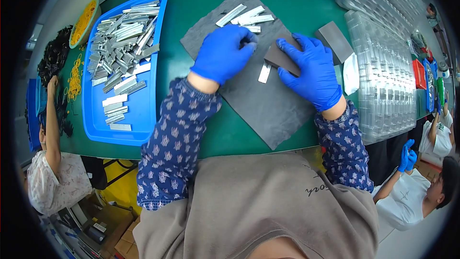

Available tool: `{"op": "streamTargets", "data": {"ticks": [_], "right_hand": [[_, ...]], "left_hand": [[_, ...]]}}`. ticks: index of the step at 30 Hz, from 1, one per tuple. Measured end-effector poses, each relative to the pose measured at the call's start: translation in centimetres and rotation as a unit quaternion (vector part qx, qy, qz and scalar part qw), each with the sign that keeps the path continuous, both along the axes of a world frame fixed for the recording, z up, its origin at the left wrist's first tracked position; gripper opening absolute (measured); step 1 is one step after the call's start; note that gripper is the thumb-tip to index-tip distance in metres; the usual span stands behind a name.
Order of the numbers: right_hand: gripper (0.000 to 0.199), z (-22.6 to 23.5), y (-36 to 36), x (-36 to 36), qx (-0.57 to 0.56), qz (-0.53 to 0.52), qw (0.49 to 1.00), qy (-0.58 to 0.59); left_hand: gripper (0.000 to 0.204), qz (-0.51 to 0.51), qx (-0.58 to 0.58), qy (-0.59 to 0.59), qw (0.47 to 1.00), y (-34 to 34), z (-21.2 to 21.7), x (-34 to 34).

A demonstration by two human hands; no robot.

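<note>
My right hand (311, 69), in a blue glove, grips a dark brown-grey rectangular block (276, 58) against a dark grey mat (268, 120). From under the block juts the end of a flat silver metal strip (264, 73). My left hand (223, 52), gloved in blue too, is curled with thumb and forefinger drawn together; whatever lies between them is hidden. Just beyond its fingers, several silver metal strips (249, 17) lie loosely on the mat. One short strip (252, 29) sits right by the left knuckles.
To the left stands a blue tray (139, 136) heaped with metal strips. A second grey block (335, 42), a white cloth-like piece (351, 74) and stacked clear plastic trays (383, 86) are at right. Yellow bands (75, 79) lie far left. Other people work on both sides.
</note>
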State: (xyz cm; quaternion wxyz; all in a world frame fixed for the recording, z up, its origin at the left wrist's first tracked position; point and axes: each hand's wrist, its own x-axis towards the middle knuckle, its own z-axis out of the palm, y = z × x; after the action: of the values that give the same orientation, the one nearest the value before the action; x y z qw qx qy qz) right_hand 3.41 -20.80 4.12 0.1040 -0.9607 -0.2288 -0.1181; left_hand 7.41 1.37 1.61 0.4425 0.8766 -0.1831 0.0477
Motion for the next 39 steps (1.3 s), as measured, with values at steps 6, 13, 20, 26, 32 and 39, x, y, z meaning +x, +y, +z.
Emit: {"op": "streamTargets", "data": {"ticks": [6,13,20,26,32,39], "right_hand": [[0.058,0.3,0.5,-0.5,-0.056,0.029,0.998,0.028],[0.057,-0.4,0.5,-1.0,-0.065,0.016,0.998,-0.002],[0.056,0.5,1.2,-2.3,-0.081,0.072,0.993,0.047],[0.054,0.8,2.3,-2.8,-0.089,0.014,0.995,0.05],[0.056,0.8,1.9,-1.4,-0.083,0.045,0.995,0.041],[0.056,0.6,3.6,-4.0,-0.079,0.033,0.995,0.054]], "left_hand": [[0.024,-0.057,0.254,0.033,0.965,-3.2,0.4,4.4],[0.018,-0.029,0.349,0.031,0.936,-4.9,-0.1,5.0],[0.023,-0.062,0.39,0.052,0.917,-5.0,0.8,5.1],[0.021,-0.035,0.378,0.04,0.924,-5.3,0.3,5.0],[0.032,-0.076,0.37,0.052,0.924,-4.7,0.4,5.3],[0.038,-0.092,0.393,0.084,0.911,-5.1,1.4,5.6]]}}
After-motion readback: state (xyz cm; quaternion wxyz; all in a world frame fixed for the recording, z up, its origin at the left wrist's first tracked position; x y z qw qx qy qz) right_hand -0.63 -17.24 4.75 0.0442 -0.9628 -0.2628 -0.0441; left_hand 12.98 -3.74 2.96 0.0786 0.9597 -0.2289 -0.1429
